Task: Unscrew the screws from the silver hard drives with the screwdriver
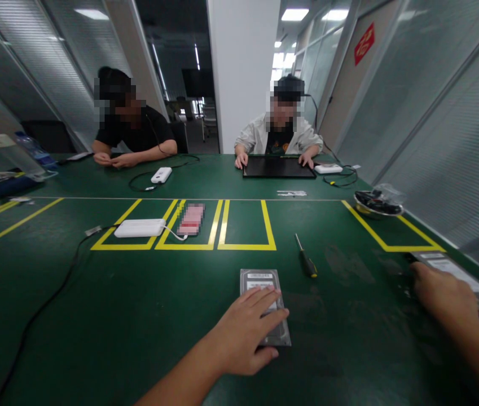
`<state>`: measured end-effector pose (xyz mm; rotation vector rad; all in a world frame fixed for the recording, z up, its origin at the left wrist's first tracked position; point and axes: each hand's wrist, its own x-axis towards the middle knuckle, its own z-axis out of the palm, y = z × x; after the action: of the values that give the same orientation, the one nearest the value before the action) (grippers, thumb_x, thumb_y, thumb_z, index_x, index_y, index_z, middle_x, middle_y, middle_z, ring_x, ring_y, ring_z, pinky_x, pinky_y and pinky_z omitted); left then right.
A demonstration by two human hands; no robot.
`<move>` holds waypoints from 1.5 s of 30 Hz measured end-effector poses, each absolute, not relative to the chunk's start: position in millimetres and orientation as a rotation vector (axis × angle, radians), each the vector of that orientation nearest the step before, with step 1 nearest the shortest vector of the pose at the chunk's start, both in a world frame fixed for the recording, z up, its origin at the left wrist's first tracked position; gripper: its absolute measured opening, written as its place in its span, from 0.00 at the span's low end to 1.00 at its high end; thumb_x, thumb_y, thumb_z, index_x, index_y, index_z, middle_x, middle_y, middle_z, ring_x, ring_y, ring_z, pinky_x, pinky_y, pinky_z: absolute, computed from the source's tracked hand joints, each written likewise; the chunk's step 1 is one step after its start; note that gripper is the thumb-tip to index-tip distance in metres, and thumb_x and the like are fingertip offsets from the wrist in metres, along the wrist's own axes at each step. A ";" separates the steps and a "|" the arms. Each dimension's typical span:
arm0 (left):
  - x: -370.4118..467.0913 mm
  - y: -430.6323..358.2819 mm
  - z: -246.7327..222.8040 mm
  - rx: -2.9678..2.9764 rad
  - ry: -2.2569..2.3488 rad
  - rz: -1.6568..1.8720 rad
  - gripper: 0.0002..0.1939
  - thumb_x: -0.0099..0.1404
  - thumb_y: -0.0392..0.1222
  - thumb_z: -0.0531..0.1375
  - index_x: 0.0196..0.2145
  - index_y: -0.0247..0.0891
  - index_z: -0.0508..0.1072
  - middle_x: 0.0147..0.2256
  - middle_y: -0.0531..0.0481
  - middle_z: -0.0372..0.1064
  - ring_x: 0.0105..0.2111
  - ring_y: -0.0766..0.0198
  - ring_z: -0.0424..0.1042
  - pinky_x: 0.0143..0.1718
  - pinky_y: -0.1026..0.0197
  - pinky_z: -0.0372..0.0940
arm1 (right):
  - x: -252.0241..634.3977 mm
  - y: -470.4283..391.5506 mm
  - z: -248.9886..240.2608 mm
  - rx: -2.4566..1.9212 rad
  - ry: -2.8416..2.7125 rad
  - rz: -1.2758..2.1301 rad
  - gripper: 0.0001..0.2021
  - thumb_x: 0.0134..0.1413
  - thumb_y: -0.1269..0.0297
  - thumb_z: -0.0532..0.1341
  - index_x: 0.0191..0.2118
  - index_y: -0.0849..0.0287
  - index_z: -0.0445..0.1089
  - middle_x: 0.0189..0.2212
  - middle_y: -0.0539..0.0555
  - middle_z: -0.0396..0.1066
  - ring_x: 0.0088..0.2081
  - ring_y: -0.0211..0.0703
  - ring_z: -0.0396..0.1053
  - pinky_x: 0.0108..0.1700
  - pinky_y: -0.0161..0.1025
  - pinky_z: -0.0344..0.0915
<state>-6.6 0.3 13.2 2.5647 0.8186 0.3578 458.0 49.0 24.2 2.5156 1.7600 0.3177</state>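
Note:
A hard drive [259, 276] with a white label lies flat on the green table at the front middle. My left hand [250, 324] rests on it, fingers stretched out over its top. At the right, my right hand [446, 293] has its fingers curled and pressed together at a small dark piece, whose kind I cannot make out. Beside and partly behind that hand is a flat grey item [463, 270] with a white label. A screwdriver [306, 256] with a black and yellow handle lies between my hands, apart from both.
Yellow tape [247, 247] marks boxes on the table [150, 316]. A white power bank [140, 228] is cabled to a phone [190, 219]. A bowl [378, 210] holds dark parts. Opposite sit two people, one with both hands on a dark flat panel [279, 167].

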 end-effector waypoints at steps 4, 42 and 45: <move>-6.2 0.7 11.8 2.572 0.817 0.348 0.41 0.57 0.49 0.65 0.66 0.44 0.56 0.70 0.42 0.43 0.69 0.49 0.44 0.68 0.43 0.42 | 451.4 51.4 28.7 2.583 1.757 0.294 0.18 0.61 0.71 0.47 0.48 0.65 0.71 0.45 0.74 0.72 0.41 0.64 0.72 0.35 0.49 0.60; -8.3 5.0 10.6 2.305 0.963 1.506 0.08 0.65 0.29 0.60 0.38 0.38 0.76 0.32 0.48 0.76 0.33 0.63 0.72 0.35 0.60 0.66 | 159.3 7.1 10.7 1.704 1.815 -3.372 0.19 0.43 0.61 0.74 0.28 0.56 0.61 0.25 0.48 0.74 0.28 0.37 0.68 0.34 0.35 0.62; -11.2 4.2 10.8 2.484 1.013 1.486 0.09 0.64 0.29 0.60 0.40 0.38 0.75 0.34 0.48 0.76 0.33 0.61 0.71 0.36 0.58 0.65 | 158.7 6.0 11.2 1.693 1.795 -3.387 0.18 0.45 0.61 0.73 0.28 0.56 0.61 0.26 0.48 0.74 0.29 0.37 0.69 0.36 0.35 0.62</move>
<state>-11.2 4.2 10.8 2.4838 1.0132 1.4859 158.7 6.0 11.2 1.6932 1.7954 -3.3871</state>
